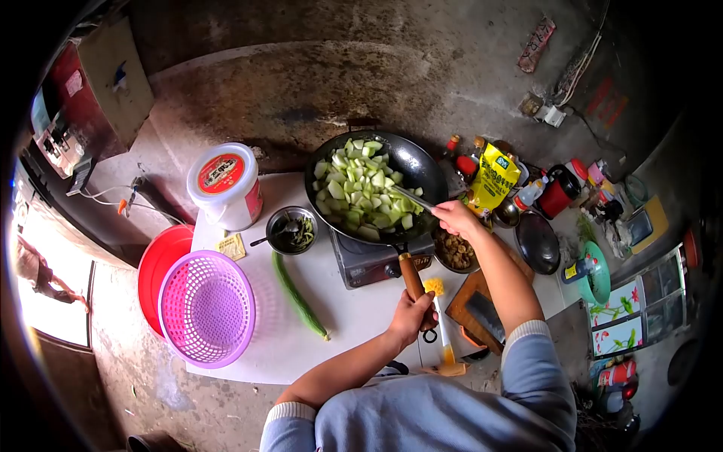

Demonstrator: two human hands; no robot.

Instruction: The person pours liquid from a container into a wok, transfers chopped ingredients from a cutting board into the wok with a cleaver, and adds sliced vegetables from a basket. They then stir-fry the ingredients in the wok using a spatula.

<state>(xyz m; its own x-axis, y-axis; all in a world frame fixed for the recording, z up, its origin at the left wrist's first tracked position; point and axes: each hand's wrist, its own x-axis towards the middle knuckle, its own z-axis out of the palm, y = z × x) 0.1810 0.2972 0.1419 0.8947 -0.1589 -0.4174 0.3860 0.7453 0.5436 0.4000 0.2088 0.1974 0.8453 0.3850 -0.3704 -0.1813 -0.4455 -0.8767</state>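
Note:
A black wok [423,160] sits on the stove [354,265], holding many pale green chopped vegetable pieces [361,188]. My left hand [411,315] is closed around the wok's wooden handle [411,276], near its end. Above the wok's right rim, my right hand [456,219] grips a metal-handled spatula [410,197]; its far end is hidden among the pieces. Left of the stove stands a small metal pot [273,242] with dark green shreds and a spoon in it. A long green cucumber [296,295] lies on the white table [260,316].
A purple basket [243,331], a red basin [151,264] and a lidded white bucket [224,178] stand at left. To the right are a bowl of brown pieces [456,250], a cleaver [486,315] on a cutting board [461,307], a yellow bag [493,177] and several bottles.

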